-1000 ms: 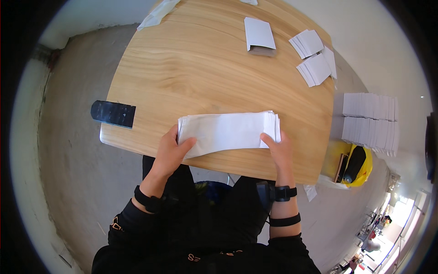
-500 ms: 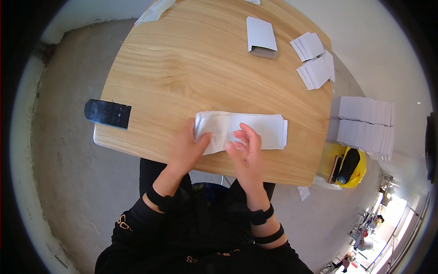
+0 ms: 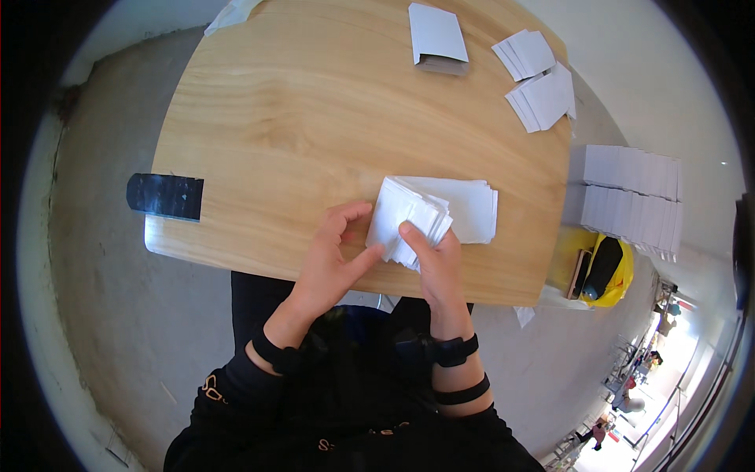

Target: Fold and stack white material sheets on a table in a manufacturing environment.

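I'm over the near edge of the round wooden table point(image 3: 299, 118), and the stack of white paper sheets point(image 3: 464, 208) lies flat there, just in front of me. My right hand point(image 3: 436, 263) is pinched shut on the stack's left end — thumb on top, the sheets fanned and lifted toward me. My left hand point(image 3: 334, 259) sits beside it with fingers spread and relaxed, index tip touching the fanned edge, gripping nothing. To do this well, I'd say keep the right pinch firm but low so the fan doesn't spill, and let the left fingertip walk the edges one at a time — no rushing, these sheets look thin and slippery. Far side: a folded white card point(image 3: 437, 35) and two loose piles of white slips point(image 3: 539, 82). A black strip point(image 3: 165, 197) hangs off the left rim.
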Available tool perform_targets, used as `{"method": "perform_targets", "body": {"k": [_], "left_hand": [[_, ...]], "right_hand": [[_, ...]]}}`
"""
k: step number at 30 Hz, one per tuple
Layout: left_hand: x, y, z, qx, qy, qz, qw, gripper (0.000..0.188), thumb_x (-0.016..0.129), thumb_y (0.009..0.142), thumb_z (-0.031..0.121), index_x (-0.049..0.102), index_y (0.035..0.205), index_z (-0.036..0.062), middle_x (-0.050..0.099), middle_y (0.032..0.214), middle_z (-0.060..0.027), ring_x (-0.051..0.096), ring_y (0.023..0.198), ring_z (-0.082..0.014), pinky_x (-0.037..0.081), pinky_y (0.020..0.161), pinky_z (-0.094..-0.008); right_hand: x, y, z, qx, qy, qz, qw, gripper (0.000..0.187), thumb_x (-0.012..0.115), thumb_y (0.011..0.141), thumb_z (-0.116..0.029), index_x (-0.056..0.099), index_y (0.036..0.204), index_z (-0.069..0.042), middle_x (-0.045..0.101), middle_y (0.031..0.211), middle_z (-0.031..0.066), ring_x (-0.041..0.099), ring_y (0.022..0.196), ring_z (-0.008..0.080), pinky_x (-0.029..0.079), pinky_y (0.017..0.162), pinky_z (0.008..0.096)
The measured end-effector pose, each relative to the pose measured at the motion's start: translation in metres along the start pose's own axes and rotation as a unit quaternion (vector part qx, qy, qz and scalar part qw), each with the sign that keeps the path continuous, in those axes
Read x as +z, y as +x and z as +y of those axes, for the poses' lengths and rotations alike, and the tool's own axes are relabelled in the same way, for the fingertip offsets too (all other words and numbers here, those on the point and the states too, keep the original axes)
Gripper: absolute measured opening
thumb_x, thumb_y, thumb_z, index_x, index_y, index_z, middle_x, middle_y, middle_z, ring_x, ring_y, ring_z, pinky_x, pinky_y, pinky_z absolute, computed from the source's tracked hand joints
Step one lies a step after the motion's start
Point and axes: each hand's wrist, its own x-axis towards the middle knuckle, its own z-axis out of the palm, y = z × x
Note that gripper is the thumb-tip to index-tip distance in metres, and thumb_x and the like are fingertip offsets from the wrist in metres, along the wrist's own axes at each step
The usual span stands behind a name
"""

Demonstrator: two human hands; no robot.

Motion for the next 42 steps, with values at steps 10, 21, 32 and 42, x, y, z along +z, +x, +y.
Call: {"method": "perform_targets", "body": {"k": [10, 21, 32, 42], "left_hand": [[0.011, 0.009, 0.005, -0.012, 0.054, 0.052, 0.997, 0.047, 0.078, 0.075, 0.013, 0.055, 0.114, -0.0009, 0.061, 0.107, -0.012, 0.061, 0.094, -0.0219, 0.05, 0.081, -0.0318], [0.002, 0.012, -0.001, -0.072, -0.02, 0.046, 0.996, 0.043, 0.069, 0.083, 0.006, 0.049, 0.12, -0.0048, 0.061, 0.109, -0.0126, 0.06, 0.1, -0.0183, 0.049, 0.086, -0.0293], [-0.006, 0.011, -0.007, -0.087, -0.125, 0.075, 0.985, 0.032, 0.061, 0.089, 0.004, 0.05, 0.117, -0.008, 0.063, 0.104, -0.0124, 0.061, 0.097, -0.0137, 0.049, 0.084, -0.0266], [-0.009, 0.018, -0.008, -0.089, -0.056, 0.11, 0.988, 0.014, 0.065, 0.089, 0.011, 0.064, 0.089, -0.0033, 0.063, 0.073, -0.0016, 0.054, 0.067, -0.006, 0.045, 0.062, -0.0219]], "right_hand": [[0.005, 0.008, -0.007, -0.046, -0.069, 0.015, 0.996, 0.049, 0.068, 0.084, -0.013, 0.046, 0.125, 0.003, 0.059, 0.112, 0.0107, 0.057, 0.098, 0.0134, 0.048, 0.082, 0.0287], [0.008, 0.012, 0.0, -0.236, -0.302, 0.008, 0.924, 0.04, 0.063, 0.084, -0.007, 0.056, 0.124, -0.007, 0.05, 0.109, 0.0166, 0.054, 0.1, 0.0263, 0.043, 0.088, 0.0343], [0.012, 0.009, 0.001, -0.251, -0.299, 0.019, 0.92, 0.033, 0.059, 0.086, -0.004, 0.06, 0.118, -0.009, 0.048, 0.107, 0.0153, 0.052, 0.098, 0.0259, 0.043, 0.087, 0.0335], [0.009, 0.011, 0.005, -0.142, -0.158, 0.029, 0.977, 0.057, 0.062, 0.086, -0.005, 0.038, 0.138, -0.001, 0.044, 0.134, 0.0142, 0.046, 0.119, 0.0204, 0.039, 0.1, 0.0328]]}}
